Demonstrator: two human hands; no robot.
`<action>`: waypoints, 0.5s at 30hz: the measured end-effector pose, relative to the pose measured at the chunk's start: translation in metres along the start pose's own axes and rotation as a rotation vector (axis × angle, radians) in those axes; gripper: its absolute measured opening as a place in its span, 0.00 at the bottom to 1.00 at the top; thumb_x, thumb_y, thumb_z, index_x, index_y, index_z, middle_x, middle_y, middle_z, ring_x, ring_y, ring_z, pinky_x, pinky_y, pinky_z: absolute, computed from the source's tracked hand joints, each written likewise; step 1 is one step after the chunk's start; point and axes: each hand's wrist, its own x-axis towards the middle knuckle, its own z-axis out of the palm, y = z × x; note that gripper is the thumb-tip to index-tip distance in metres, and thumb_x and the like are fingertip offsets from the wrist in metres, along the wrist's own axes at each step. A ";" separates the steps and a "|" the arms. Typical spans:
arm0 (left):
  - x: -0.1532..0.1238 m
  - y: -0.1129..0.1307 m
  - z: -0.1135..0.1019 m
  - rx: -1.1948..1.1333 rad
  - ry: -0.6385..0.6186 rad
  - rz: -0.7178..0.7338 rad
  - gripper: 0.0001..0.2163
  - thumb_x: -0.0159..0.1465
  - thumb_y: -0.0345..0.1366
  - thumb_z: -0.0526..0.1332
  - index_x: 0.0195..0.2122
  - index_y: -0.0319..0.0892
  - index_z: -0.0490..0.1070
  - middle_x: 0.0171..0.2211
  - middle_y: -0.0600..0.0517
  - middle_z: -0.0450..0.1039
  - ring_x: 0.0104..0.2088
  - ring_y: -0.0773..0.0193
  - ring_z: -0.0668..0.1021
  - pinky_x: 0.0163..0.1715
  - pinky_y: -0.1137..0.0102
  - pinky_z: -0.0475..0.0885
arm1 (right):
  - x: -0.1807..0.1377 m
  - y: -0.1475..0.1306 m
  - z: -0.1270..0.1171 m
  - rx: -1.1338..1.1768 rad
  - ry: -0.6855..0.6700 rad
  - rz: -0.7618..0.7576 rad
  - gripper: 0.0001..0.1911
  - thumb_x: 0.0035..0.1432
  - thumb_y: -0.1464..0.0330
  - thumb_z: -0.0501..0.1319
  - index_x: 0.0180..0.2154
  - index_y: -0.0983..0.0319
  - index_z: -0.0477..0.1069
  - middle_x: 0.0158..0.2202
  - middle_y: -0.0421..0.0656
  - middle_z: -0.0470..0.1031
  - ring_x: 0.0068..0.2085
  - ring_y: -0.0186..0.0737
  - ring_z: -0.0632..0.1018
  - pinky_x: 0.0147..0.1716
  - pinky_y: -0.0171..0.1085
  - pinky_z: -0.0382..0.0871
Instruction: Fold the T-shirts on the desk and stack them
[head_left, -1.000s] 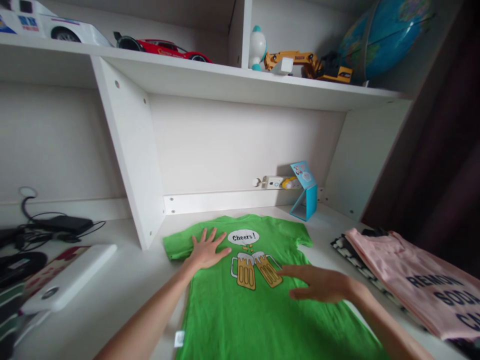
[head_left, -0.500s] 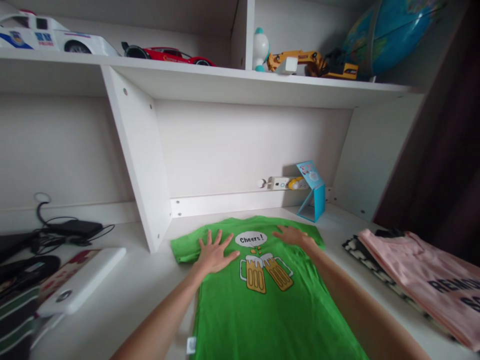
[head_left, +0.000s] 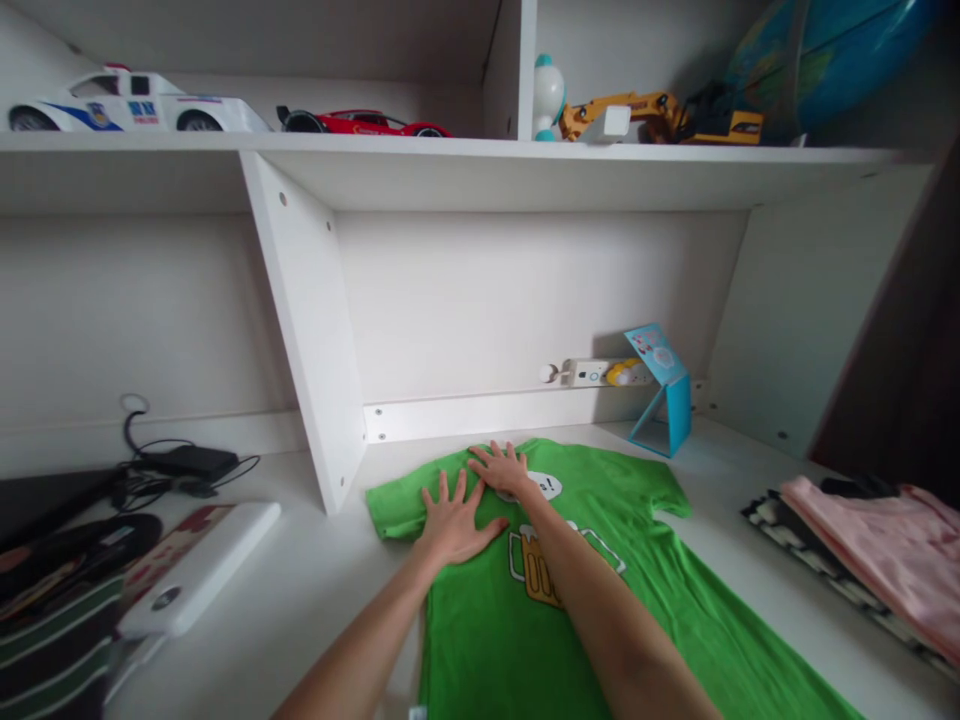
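1. The green cotton T-shirt with the beer-mug print [head_left: 690,610] lies spread flat, print up, on the white desk [head_left: 300,590].
2. The right hand [head_left: 501,468] has crossed from the shirt's right shoulder to the collar, just beside the left hand [head_left: 455,520].
3. Both hands lie flat with fingers spread and grip nothing, so the pressing now bears on the neckline.

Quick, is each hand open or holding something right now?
Left hand: open, fingers spread, flat on the green T-shirt, holding nothing.
Right hand: open, flat on the shirt near its collar, holding nothing.
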 end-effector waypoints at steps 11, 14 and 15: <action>0.003 -0.004 0.004 0.018 0.017 -0.013 0.40 0.55 0.65 0.35 0.64 0.46 0.41 0.64 0.45 0.34 0.61 0.36 0.37 0.51 0.35 0.40 | -0.060 0.006 -0.027 0.002 0.022 -0.101 0.25 0.63 0.60 0.47 0.59 0.62 0.54 0.65 0.49 0.40 0.63 0.52 0.44 0.58 0.56 0.42; 0.003 -0.004 0.005 0.022 0.019 -0.017 0.40 0.55 0.65 0.36 0.64 0.46 0.41 0.64 0.45 0.34 0.61 0.36 0.38 0.51 0.35 0.40 | -0.125 0.002 -0.040 -0.006 -0.061 -0.185 0.30 0.62 0.55 0.47 0.61 0.62 0.50 0.64 0.51 0.41 0.63 0.54 0.44 0.58 0.57 0.44; 0.003 -0.003 0.004 0.022 0.013 -0.017 0.40 0.55 0.65 0.36 0.64 0.46 0.41 0.64 0.45 0.34 0.61 0.36 0.38 0.51 0.35 0.40 | -0.149 -0.001 -0.041 -0.003 -0.085 -0.215 0.32 0.61 0.53 0.47 0.62 0.61 0.48 0.64 0.51 0.40 0.63 0.54 0.43 0.57 0.57 0.45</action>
